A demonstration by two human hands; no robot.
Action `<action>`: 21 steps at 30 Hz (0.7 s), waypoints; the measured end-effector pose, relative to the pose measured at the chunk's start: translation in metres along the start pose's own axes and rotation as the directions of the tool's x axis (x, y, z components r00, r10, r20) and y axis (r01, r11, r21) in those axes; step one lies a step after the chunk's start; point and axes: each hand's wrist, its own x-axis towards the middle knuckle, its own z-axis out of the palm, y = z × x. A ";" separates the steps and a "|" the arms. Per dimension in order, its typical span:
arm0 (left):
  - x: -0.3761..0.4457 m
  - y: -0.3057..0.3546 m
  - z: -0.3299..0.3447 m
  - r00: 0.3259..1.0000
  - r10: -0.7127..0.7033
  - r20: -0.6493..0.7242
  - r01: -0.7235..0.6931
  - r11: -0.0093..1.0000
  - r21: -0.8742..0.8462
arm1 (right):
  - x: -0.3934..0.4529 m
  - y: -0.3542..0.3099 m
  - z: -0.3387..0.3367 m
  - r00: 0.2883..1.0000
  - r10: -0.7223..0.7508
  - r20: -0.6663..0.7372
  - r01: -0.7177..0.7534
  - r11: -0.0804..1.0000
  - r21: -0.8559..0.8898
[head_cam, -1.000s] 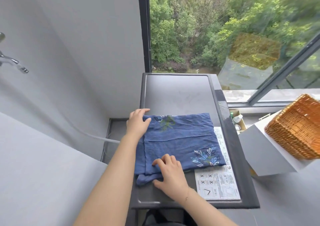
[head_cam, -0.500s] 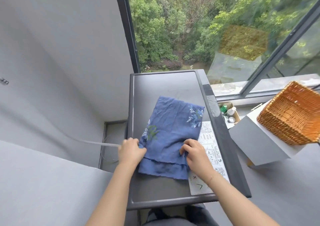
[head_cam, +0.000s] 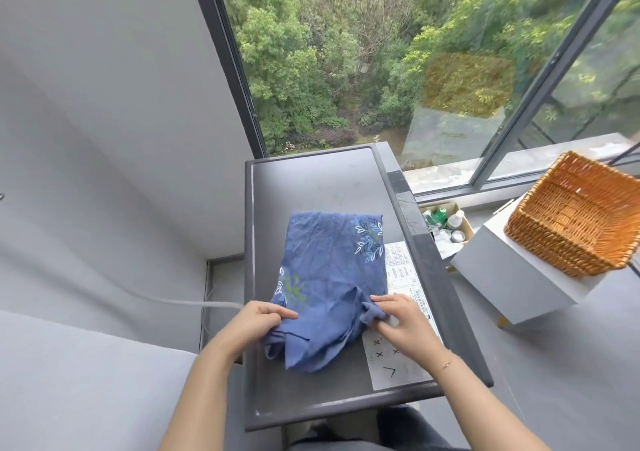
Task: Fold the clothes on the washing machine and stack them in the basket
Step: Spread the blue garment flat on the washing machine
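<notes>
Head view, hands (head_cam: 258, 322) (head_cam: 401, 322) gripping blue garment (head_cam: 332, 277), washing machine (head_cam: 318, 180)

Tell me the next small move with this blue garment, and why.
Probably lift the near edge and fold it away over the far half. Both the left hand and right hand pinch the bunched near edge of the blue embroidered garment, which still lies long on the washing machine; the wicker basket holds nothing.

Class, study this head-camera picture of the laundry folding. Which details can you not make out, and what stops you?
- Wicker basket: its far right corner is cut off by the frame edge.
- Label sheet on the washing machine: print too small, partly covered by the blue garment and right hand.
- Left hand fingertips: buried in cloth.
- Bottles in the cardboard box: labels too small.
</notes>
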 end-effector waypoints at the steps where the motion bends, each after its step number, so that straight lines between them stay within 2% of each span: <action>1: -0.006 0.000 -0.002 0.996 -0.028 0.080 0.030 0.999 -0.028 | -0.001 -0.003 -0.008 0.999 0.042 0.009 -0.043 0.996 0.072; 3: -0.015 -0.004 -0.006 0.969 -0.054 0.240 0.071 0.996 -0.063 | 0.001 -0.004 -0.021 0.984 0.141 0.111 -0.168 0.943 0.286; 4: -0.018 -0.002 -0.007 0.957 -0.040 0.288 0.044 0.999 -0.007 | 0.004 -0.003 -0.029 0.970 0.168 0.176 -0.226 0.892 0.392; 6: -0.017 0.002 -0.008 0.947 -0.013 0.320 -0.056 0.977 0.204 | 0.012 -0.003 -0.042 0.939 0.191 0.287 -0.314 0.816 0.485; 9: -0.012 0.019 -0.009 0.962 -0.012 0.274 -0.109 0.900 0.423 | 0.029 0.001 -0.051 0.944 0.150 0.294 -0.286 0.817 0.501; 11: -0.007 0.031 -0.011 0.976 -0.003 0.220 -0.111 0.858 0.502 | 0.041 -0.001 -0.054 0.952 0.151 0.266 -0.277 0.796 0.538; 14: -0.001 0.062 -0.022 0.981 0.051 0.187 -0.128 0.894 0.429 | 0.060 -0.009 -0.065 0.949 0.182 0.257 -0.302 0.756 0.580; 17: 0.020 0.092 -0.040 0.973 0.181 0.143 -0.220 0.915 0.339 | 0.081 -0.006 -0.076 0.949 0.187 0.255 -0.312 0.681 0.662; 19: 0.035 0.108 -0.043 0.966 0.216 0.145 -0.233 0.966 0.116 | 0.097 -0.004 -0.079 0.943 0.248 0.224 -0.329 0.578 0.746; 21: 0.050 0.118 -0.038 0.974 0.169 0.151 -0.125 0.956 -0.267 | 0.115 0.003 -0.076 0.897 0.400 0.188 -0.384 0.494 0.780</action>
